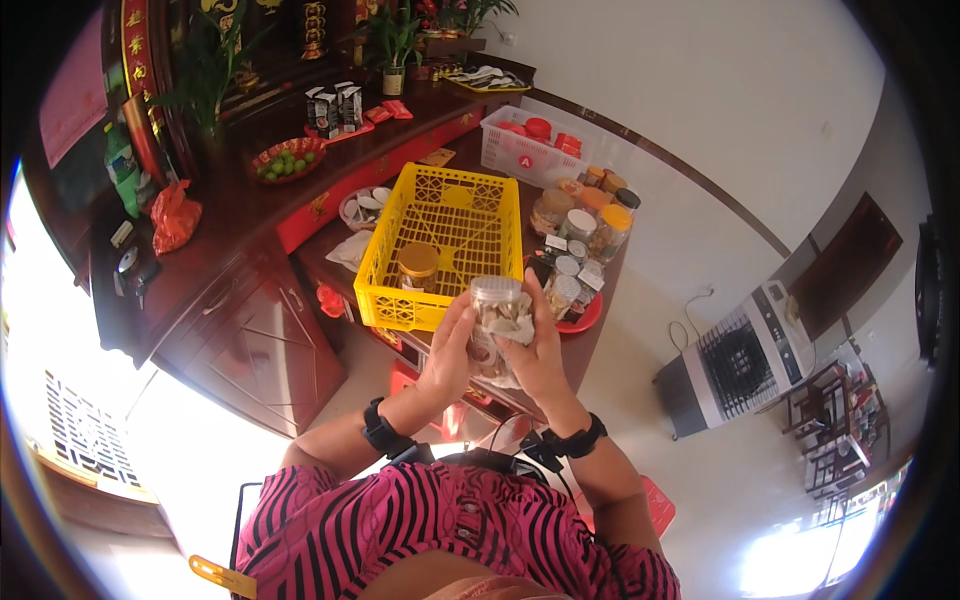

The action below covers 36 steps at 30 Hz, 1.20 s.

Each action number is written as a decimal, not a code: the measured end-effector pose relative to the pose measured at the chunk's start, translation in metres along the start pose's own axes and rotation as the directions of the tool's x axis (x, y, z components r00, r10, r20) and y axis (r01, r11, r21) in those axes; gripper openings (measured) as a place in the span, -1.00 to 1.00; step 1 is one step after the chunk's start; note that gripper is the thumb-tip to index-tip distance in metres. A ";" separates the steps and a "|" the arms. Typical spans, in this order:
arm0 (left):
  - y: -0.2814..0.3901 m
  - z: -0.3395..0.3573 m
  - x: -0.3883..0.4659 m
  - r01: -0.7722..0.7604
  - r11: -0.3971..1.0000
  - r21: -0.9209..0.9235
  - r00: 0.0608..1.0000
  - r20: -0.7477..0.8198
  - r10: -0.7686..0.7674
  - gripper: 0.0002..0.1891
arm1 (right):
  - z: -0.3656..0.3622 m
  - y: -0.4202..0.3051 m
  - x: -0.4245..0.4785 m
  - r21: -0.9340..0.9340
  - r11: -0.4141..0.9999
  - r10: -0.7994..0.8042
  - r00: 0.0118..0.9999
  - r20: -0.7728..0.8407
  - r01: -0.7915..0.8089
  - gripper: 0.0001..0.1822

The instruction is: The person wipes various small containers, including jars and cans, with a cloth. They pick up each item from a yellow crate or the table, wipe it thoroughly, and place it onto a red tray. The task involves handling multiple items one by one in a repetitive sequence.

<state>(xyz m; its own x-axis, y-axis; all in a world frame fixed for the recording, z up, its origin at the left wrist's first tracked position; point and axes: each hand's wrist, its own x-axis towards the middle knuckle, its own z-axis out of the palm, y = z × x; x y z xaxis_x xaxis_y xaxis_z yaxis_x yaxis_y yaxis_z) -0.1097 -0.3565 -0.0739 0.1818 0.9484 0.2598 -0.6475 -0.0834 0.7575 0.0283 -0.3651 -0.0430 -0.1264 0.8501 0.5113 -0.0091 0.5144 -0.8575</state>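
Both hands hold up a clear plastic jar (487,346) with a transparent lid, its contents pale and whitish-brown. My left hand (448,354) grips the jar's left side. Against its right side, my right hand (541,361) presses a crumpled white cloth or tissue (511,328) to the wall. Just beyond the jar stands a yellow plastic crate (512,232) on a dark wooden table. Inside the crate, near its front left corner, is one jar with a golden-brown lid (418,259).
Right of the crate cluster several lidded jars (579,223), some in a red tray (592,316). Behind them sits a white basket (491,150) holding red-lidded items. A bowl of white spoons (364,206) and a white cloth (350,251) lie left. An air cooler (735,367) stands on the floor.
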 end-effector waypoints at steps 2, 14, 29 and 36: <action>0.000 -0.006 -0.006 0.002 1.000 0.011 1.000 0.003 -0.002 -0.52 | 0.003 -0.003 0.009 -0.080 0.997 -0.016 1.000 -0.012 0.015 -0.10; 0.027 -0.020 -0.005 0.295 0.922 -0.252 0.950 -0.023 -0.311 -0.53 | 0.004 -0.015 0.004 -0.371 0.926 -0.013 0.976 -0.219 -0.071 -0.50; -0.005 -0.014 0.007 0.573 0.690 -0.443 0.809 0.169 -0.563 -0.49 | -0.002 -0.044 -0.021 -0.526 0.831 -0.068 0.972 0.225 0.180 -0.14; 0.003 -0.020 0.012 0.548 0.732 -0.406 0.828 0.135 -0.544 -0.46 | -0.005 -0.055 -0.031 -0.525 0.848 0.125 0.934 0.336 0.076 -0.08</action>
<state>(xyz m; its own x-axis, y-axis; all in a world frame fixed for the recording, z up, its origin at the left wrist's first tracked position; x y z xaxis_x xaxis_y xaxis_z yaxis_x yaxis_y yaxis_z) -0.1237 -0.3390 -0.0804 0.6030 0.7892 -0.1164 -0.6746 0.5824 0.4536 0.0377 -0.4192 -0.0111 -0.4524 0.8199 0.3510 0.5036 0.5596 -0.6582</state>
